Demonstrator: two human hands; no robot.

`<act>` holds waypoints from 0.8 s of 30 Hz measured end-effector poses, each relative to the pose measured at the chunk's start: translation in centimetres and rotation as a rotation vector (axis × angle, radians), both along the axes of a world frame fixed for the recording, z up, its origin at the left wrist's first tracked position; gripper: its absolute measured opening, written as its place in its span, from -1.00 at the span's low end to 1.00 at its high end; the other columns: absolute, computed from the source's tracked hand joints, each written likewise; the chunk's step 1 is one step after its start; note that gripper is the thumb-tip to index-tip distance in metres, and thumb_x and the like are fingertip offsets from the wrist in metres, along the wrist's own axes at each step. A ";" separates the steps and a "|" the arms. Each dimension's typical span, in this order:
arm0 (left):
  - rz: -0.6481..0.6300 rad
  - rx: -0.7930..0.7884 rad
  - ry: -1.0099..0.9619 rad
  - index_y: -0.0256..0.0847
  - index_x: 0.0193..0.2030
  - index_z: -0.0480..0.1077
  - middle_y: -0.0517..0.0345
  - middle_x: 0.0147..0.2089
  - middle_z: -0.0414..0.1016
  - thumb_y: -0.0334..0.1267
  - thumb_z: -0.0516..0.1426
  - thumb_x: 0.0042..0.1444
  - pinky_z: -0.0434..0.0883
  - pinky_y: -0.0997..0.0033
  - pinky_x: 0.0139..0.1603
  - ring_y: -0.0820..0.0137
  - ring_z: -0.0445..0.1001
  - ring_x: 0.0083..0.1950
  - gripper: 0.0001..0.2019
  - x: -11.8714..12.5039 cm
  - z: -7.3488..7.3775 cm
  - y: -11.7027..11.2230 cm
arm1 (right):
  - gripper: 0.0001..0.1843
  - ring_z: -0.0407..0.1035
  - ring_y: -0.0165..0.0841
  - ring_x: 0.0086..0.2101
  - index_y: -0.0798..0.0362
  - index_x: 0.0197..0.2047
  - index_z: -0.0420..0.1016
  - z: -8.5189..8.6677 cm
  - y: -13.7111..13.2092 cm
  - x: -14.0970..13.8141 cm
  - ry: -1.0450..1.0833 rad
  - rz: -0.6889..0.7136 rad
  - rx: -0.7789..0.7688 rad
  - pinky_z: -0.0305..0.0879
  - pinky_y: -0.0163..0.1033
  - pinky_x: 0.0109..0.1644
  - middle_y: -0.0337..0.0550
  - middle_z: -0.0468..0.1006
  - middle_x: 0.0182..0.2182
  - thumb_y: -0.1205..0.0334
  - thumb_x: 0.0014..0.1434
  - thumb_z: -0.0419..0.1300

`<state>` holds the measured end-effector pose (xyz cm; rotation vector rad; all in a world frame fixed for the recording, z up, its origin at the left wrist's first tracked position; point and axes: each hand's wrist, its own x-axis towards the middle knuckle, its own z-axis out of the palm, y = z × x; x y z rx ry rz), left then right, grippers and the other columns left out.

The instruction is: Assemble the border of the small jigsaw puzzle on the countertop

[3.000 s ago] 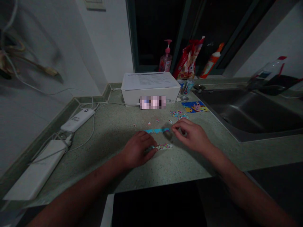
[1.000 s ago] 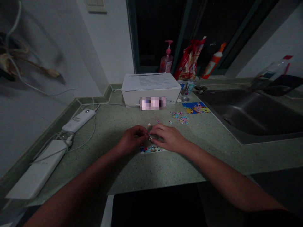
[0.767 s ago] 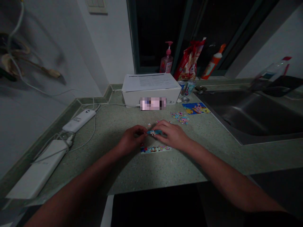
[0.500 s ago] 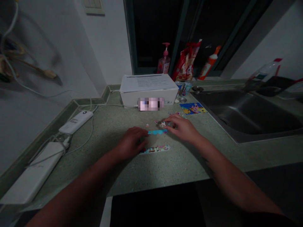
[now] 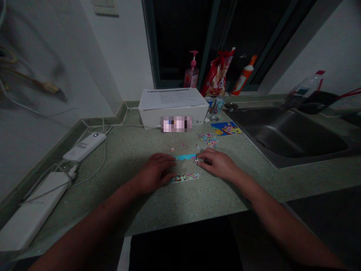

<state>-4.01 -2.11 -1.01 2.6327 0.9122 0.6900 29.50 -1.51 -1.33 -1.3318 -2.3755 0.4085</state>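
Head view: hands apart, both palm down on a speckled stone countertop [image 5: 141, 210]. Left hand [image 5: 155, 174] lies with its fingers loosely curled, fingertips near a blue-edged strip of joined jigsaw pieces [image 5: 184, 157] and just beside a second multicoloured strip [image 5: 184, 177] closer to the person. Right hand [image 5: 217, 164] sits at the blue strip's right end, its fingertips [image 5: 201, 155] at a small puzzle piece [image 5: 196, 160]; cannot tell whether pinched. Ahead of the right hand: scattered loose pieces [image 5: 207, 139] and a printed picture card [image 5: 226, 128]. Farther right, a steel sink [image 5: 290, 135]. Ahead of both hands, a white box [image 5: 172, 121] topped with printed paper [image 5: 172, 98].
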 end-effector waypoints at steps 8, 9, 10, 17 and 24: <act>-0.016 0.029 0.019 -0.18 0.15 0.54 -0.08 0.22 0.67 -0.11 0.28 0.40 0.45 -0.18 0.33 0.03 0.59 0.25 -0.71 0.1 -0.1 -0.1 | -0.80 0.58 -0.25 -0.17 -0.05 0.10 0.63 0.2 -0.4 -0.7 -0.077 -0.037 0.008 0.47 -0.13 -0.06 -0.10 0.64 -0.08 0.20 0.43 0.33; -0.021 0.031 0.022 -0.17 0.16 0.54 -0.07 0.22 0.67 -0.11 0.28 0.41 0.45 -0.18 0.33 0.03 0.60 0.25 -0.71 0.1 -0.1 -0.1 | -0.80 0.58 -0.24 -0.16 -0.05 0.10 0.63 0.3 -0.4 -0.7 -0.083 -0.041 0.011 0.47 -0.12 -0.06 -0.10 0.64 -0.08 0.20 0.43 0.33; -0.022 0.031 0.025 -0.17 0.16 0.53 -0.06 0.22 0.67 -0.11 0.28 0.41 0.44 -0.18 0.34 0.04 0.60 0.25 -0.72 0.1 -0.1 -0.1 | -0.80 0.58 -0.23 -0.16 -0.05 0.10 0.62 0.4 -0.5 -0.7 -0.086 -0.044 0.011 0.47 -0.12 -0.06 -0.10 0.64 -0.08 0.21 0.43 0.33; -0.015 -0.015 0.054 -0.16 0.16 0.55 -0.07 0.24 0.67 -0.11 0.27 0.41 0.40 -0.18 0.38 0.04 0.59 0.29 -0.72 0.3 0.5 -0.3 | -0.76 0.57 -0.25 -0.18 -0.05 0.14 0.60 0.6 -0.6 -1.0 -0.087 -0.061 0.010 0.46 -0.13 -0.07 -0.11 0.62 -0.09 0.21 0.44 0.31; -0.038 -0.042 0.058 -0.15 0.20 0.56 -0.11 0.34 0.61 -0.06 0.28 0.40 0.35 -0.15 0.46 0.04 0.53 0.38 -0.67 0.3 0.5 -0.5 | -0.85 0.57 -0.26 -0.15 -0.05 0.05 0.61 0.3 -0.6 -1.1 -0.099 -0.055 0.036 0.45 -0.16 -0.07 -0.11 0.63 -0.07 0.19 0.46 0.27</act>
